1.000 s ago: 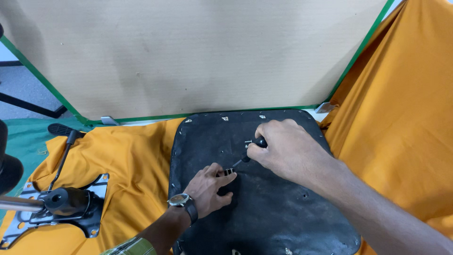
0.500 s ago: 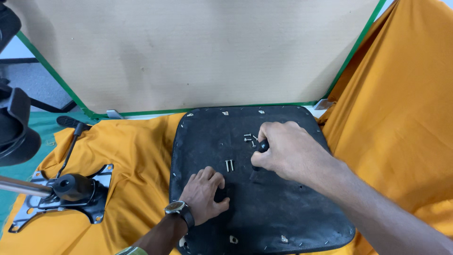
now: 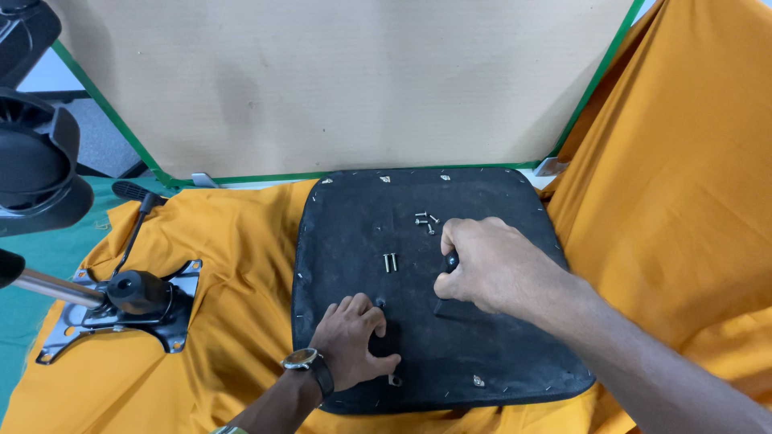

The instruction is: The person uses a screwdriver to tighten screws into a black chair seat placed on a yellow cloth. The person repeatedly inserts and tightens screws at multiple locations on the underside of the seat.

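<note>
Driving a fastener into the black seat base (image 3: 482,362): right hand (image 3: 490,273) is closed around a dark-handled tool (image 3: 451,260) at the base's centre. Left hand (image 3: 354,337), fingers spread, presses flat near its front edge, holding nothing. Keep the tool upright; loose screws (image 3: 426,221) lie behind it.

Two bare forearms reach into view from the bottom edge, neither covered by a sleeve along the visible length. The left hand (image 3: 354,337) has a round-faced wristwatch with a brownish dial, pale metal case and dark strap (image 3: 305,362) buckled at the wrist. Low at the frame's edge, just behind that forearm, a small scrap of green-and-light checked cloth (image 3: 229,430) shows, apparently the end of a rolled-up shirt sleeve. The right hand (image 3: 490,269) carries no ring, band or glove, and its forearm is bare to the corner of the frame.
</note>
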